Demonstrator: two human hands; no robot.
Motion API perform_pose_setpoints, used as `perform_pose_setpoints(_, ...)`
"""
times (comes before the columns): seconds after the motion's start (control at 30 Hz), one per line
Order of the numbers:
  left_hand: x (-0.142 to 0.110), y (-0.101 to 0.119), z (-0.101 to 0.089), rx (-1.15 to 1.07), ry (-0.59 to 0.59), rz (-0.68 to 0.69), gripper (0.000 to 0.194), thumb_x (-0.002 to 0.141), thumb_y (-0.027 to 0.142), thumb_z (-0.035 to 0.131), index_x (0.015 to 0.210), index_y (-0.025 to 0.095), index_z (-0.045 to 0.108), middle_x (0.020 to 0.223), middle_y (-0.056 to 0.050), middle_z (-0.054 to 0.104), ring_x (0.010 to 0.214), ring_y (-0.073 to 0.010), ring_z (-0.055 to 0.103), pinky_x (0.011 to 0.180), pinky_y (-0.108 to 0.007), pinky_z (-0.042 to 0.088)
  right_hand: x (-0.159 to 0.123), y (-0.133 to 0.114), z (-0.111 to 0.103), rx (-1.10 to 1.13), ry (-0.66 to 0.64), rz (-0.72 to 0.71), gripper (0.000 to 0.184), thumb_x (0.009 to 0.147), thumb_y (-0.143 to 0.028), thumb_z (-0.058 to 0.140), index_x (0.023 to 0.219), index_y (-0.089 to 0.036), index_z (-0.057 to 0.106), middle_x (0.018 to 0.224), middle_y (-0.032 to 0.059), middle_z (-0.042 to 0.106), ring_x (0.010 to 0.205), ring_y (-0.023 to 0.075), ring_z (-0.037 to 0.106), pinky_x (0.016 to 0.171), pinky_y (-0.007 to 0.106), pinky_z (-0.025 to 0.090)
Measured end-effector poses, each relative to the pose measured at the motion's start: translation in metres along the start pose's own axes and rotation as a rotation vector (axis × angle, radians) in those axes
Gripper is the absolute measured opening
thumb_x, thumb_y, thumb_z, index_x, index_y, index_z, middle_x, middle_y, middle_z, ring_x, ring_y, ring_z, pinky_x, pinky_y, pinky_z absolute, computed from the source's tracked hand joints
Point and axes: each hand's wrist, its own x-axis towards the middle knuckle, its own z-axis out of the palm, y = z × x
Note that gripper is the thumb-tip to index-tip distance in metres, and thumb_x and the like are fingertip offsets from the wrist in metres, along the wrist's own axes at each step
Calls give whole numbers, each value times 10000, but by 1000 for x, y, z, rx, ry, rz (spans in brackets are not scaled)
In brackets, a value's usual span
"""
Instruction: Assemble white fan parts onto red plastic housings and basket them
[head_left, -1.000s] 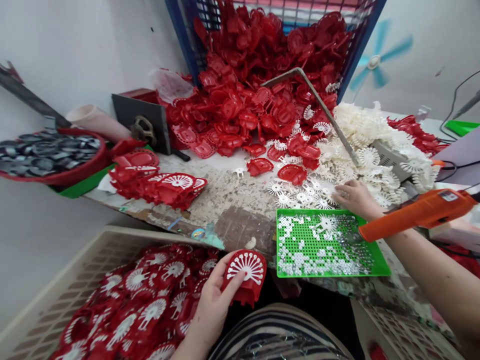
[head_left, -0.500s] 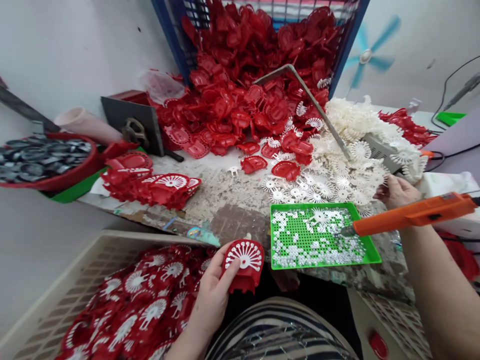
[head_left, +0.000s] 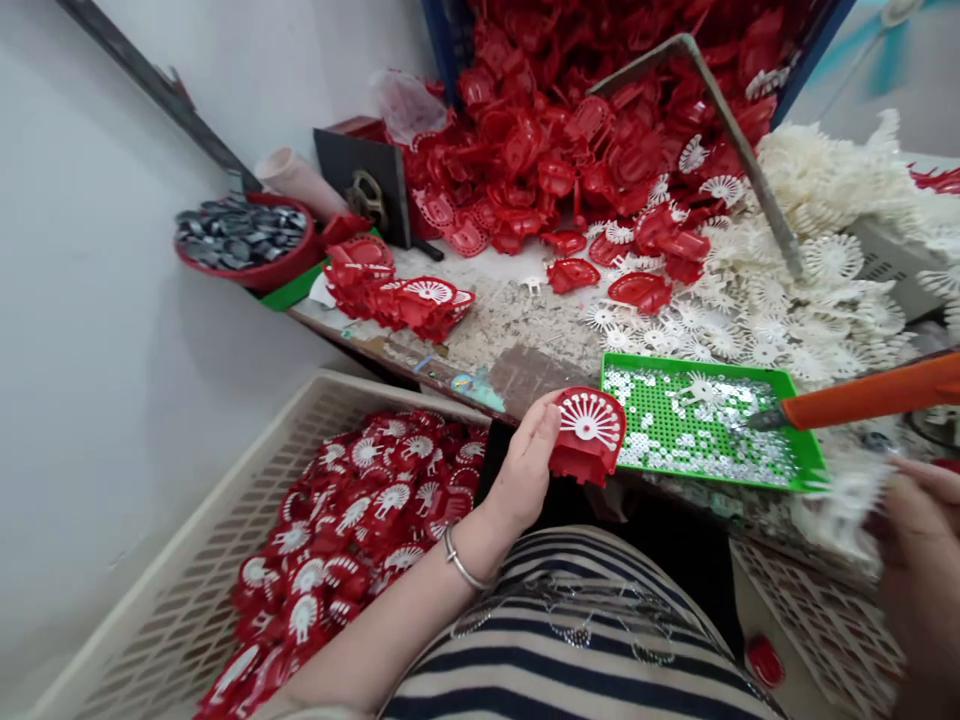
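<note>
My left hand (head_left: pixel 521 475) holds a red plastic part (head_left: pixel 581 463) at its left edge, just in front of the bench edge. A white fan-shaped piece (head_left: pixel 587 428) lies on its face. Over at the right, my right hand (head_left: pixel 919 530) pinches another white fan-shaped piece (head_left: pixel 840 505), blurred by motion. Between the hands sits a green perforated tray (head_left: pixel 816 468) with many small shiny bits and one loose white piece (head_left: pixel 699 390) in it. The tip of an orange pen-like tool (head_left: pixel 870 398) hangs over the tray's right side.
Loose red parts (head_left: pixel 517 140) heap at the back, beside a pile of white pieces (head_left: pixel 825 260). A bent metal bar (head_left: pixel 739 140) stands over them. Stacked red parts (head_left: pixel 405 305) lie left. Below is a crate (head_left: pixel 172 560) of assembled parts. A red bowl (head_left: pixel 300 240) holds grey pieces.
My right hand has come back from the white pile toward me with a white piece. The view has turned left and down; my left hand still holds the red part.
</note>
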Motion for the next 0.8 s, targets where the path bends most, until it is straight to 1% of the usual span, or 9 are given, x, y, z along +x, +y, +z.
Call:
perform_pose_setpoints(0.07,-4,-2,6,18,-27,-5,461,902,554,507,1178,205,628,1172,-70,684,1090,-214,624,992,-348,469,-20,-25,31,2,-274,-17,261,738,-422,770,969,-311,727,862,78,697,696,202,651,607,373,540)
perform_pose_setpoints(0.13,-8,-4,10,35,-31,-10,461,914,554,483,1184,209,625,1185,-73,674,1100,-216,617,1013,-364,457,-30,-40,64,18,-525,-114,214,787,-406,729,949,-268,721,860,52,710,733,184,665,669,339,567)
perform_pose_setpoints(0.23,-13,-4,9,30,-19,-8,458,924,553,461,1186,213,618,1169,-70,676,1082,-213,620,1018,-377,453,-37,-45,103,8,-693,-234,197,854,-405,647,922,-231,711,861,31,719,760,163,668,741,315,562)
perform_pose_setpoints(0.3,-16,-2,6,21,-9,-7,461,924,559,456,1184,212,613,1147,-64,682,1072,-207,620,1008,-370,458,-41,-41,120,-7,-714,-299,195,861,-396,629,903,-223,707,861,28,722,746,157,663,753,315,558)
perform_pose_setpoints(0.4,-18,1,2,22,-1,-22,434,900,538,522,1173,211,606,1107,-51,684,1008,-187,627,936,-327,489,-46,-37,133,-30,-710,-410,174,868,-362,613,906,-220,706,880,34,726,758,160,657,761,319,552)
perform_pose_setpoints(0.5,-19,2,2,27,-9,-44,376,883,468,589,1156,211,602,1055,-38,677,923,-162,626,853,-290,510,-50,-37,137,-52,-693,-510,160,881,-336,597,909,-220,704,878,38,728,780,165,656,754,316,545)
perform_pose_setpoints(0.6,-18,1,1,36,14,-45,347,901,431,570,1163,204,590,1066,-45,670,946,-165,620,879,-298,503,-49,-43,135,-81,-696,-541,151,891,-320,590,921,-220,699,877,35,727,738,156,654,707,303,541)
perform_pose_setpoints(0.67,-18,-1,0,43,52,-29,346,913,429,547,1174,203,578,1102,-55,668,982,-176,619,911,-317,494,-46,-48,132,-114,-646,-604,133,892,-296,594,931,-222,698,847,27,723,711,152,647,684,298,534)
perform_pose_setpoints(0.8,-16,-4,-1,113,142,48,336,919,414,535,1191,218,558,1159,-60,655,1047,-196,612,962,-341,474,-39,-52,132,-274,-465,-874,83,885,-220,601,887,-219,684,745,9,704,661,158,613,697,324,499)
